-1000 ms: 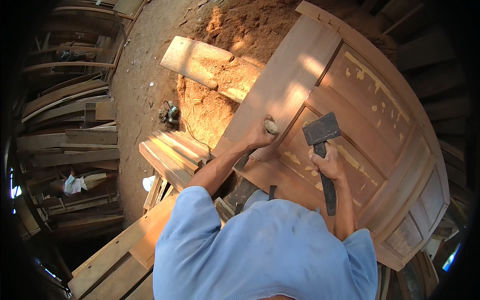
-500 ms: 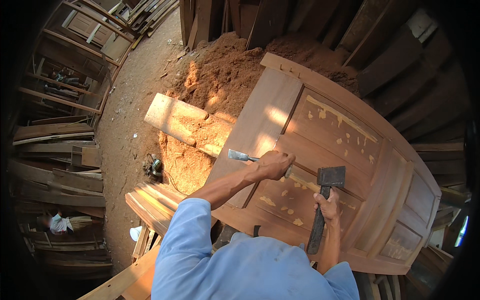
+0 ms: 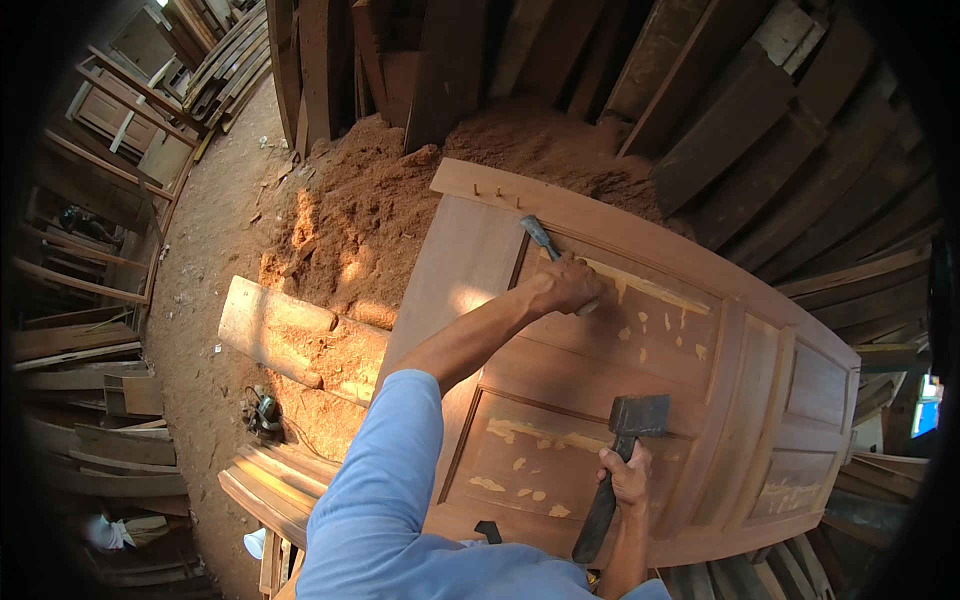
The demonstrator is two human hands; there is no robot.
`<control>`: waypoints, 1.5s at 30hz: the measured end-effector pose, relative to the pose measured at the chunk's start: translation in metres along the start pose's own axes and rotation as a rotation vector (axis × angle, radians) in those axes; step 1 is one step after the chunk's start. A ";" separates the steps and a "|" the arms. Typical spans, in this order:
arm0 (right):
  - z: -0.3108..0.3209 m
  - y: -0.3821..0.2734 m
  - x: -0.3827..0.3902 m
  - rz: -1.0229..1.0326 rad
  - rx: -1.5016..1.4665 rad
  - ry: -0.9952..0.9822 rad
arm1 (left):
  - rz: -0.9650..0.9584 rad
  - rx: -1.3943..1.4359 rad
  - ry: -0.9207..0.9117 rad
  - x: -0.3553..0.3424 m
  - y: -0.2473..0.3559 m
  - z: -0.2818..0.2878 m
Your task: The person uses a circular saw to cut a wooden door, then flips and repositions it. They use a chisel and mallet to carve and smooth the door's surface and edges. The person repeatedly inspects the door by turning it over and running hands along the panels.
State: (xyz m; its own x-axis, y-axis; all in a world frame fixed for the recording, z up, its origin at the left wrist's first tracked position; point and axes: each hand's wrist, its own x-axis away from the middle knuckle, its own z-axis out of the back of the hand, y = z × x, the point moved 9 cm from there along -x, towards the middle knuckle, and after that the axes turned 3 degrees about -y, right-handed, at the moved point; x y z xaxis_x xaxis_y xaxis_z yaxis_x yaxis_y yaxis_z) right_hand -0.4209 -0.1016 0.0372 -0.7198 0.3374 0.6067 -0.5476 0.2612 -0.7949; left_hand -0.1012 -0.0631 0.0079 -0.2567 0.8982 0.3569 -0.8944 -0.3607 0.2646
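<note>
Chisel [image 3: 541, 236] and hammer [image 3: 640, 415] over a panelled door [image 3: 600, 370]

I see the left hand [image 3: 570, 286] closed around the chisel's handle, hiding most of it; the blade points far and left, and I can't tell whether it touches the door. The right hand [image 3: 627, 474] grips the hammer's dark handle above the door's near part. The blue shirt [image 3: 400, 500] covers some of the door's near edge. Beyond, far left, sawdust [image 3: 370, 200] is heaped; a small machine [image 3: 262, 412] at left is too small for me to make out.

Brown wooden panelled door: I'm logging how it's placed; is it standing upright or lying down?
Lying down: the brown wooden panelled door shows its broad face from above.
</note>
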 end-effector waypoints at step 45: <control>-0.110 -0.131 -0.088 0.530 -0.120 0.080 | -0.031 0.254 0.616 0.038 -0.075 0.034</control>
State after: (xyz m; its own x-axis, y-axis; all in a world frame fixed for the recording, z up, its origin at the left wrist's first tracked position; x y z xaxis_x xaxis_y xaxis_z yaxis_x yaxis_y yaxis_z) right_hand -0.2389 -0.0658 0.0879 -0.8464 0.5176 0.1252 -0.0629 0.1363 -0.9887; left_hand -0.0311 -0.0100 0.0323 -0.4617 0.8615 -0.2113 -0.8099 -0.3122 0.4966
